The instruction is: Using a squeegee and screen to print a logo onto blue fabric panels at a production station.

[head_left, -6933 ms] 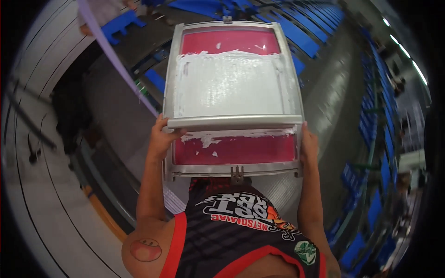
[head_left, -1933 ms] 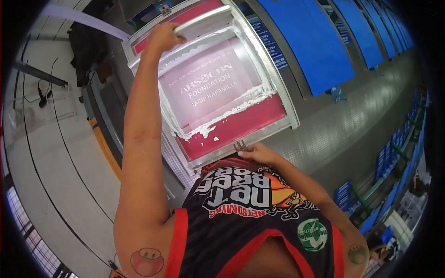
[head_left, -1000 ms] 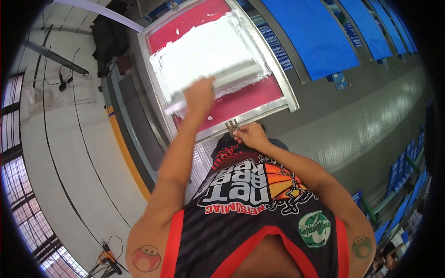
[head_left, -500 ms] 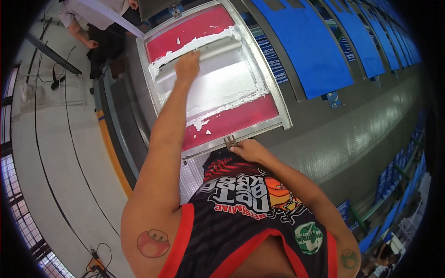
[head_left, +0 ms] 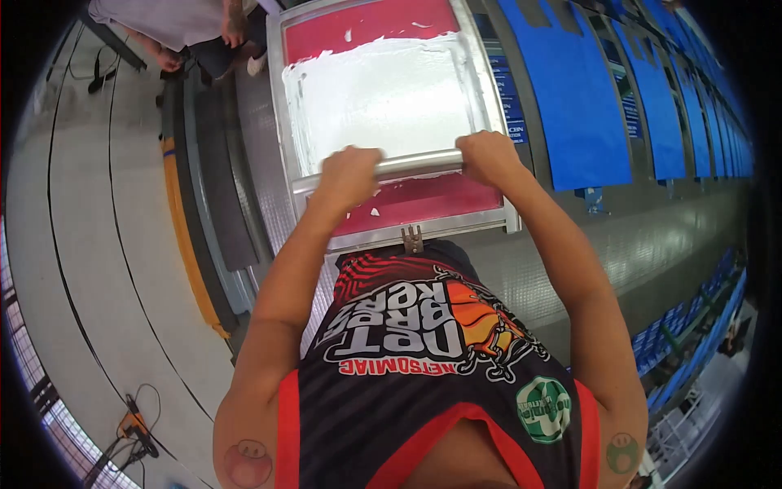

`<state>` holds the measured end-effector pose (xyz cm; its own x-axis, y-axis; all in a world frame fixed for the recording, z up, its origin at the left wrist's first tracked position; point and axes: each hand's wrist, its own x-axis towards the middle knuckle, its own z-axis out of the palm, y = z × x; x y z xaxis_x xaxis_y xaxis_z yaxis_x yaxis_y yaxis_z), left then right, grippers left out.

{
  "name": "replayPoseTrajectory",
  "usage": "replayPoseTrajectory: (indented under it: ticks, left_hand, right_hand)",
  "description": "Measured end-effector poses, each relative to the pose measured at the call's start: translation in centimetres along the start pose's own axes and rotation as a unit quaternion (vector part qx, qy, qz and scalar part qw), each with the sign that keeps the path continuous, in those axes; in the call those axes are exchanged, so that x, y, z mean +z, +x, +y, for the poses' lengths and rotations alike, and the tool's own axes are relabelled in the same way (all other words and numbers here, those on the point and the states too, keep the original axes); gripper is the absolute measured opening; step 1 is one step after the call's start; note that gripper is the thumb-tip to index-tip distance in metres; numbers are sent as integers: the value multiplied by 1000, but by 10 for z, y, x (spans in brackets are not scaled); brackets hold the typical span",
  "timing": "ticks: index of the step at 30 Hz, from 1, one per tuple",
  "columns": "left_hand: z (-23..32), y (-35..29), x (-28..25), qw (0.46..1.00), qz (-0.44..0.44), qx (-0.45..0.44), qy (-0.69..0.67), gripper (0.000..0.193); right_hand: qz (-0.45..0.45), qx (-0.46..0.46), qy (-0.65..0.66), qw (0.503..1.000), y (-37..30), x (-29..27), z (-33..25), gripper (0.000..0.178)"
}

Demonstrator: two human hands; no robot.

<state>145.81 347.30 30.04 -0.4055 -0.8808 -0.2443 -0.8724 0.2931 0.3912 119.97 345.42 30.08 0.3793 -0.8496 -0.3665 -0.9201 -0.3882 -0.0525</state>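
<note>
We log both hands on one metal bar (head_left: 419,163), which lies crosswise over a metal-framed screen (head_left: 444,220). The left hand (head_left: 350,173) has its grip curled around the bar toward its left part; the right hand (head_left: 489,159) has its grip closed on the right end. The bar sits on the near part of the screen, where the white layer (head_left: 383,98) meets the near band of red mesh; a second red band shows at the far end. The white is fairly smooth in the middle, ridged and ragged at its borders. We note a forked metal clip (head_left: 413,239) at the frame's near edge. To the right, blue cut panels (head_left: 582,122) lie in a row along a grey counter (head_left: 538,167). To the left run a yellow rail (head_left: 191,253) and a pale surface (head_left: 106,204) with dark lines; we cannot tell wall from floor. Another person (head_left: 183,20) stands upper left.
</note>
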Motion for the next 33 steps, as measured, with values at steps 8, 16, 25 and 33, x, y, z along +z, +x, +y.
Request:
replayPoseTrajectory:
  ticks: [8,16,25,33]
  left_hand:
    - [-111,22,26,979,126,-105,120,26]
    - [-85,6,-19,990,9,-101,96,20]
    - [-127,119,-53,983,120,-78,118,16]
    - [-60,187,-56,992,71,-12,102,44]
  right_hand:
    - [139,50,5,989,74,23,29,19]
    - [-34,83,7,996,59,5,31,30]
    - [136,28,-37,990,170,-42,66,22]
    - [329,13,91,940,92,-35,24,44]
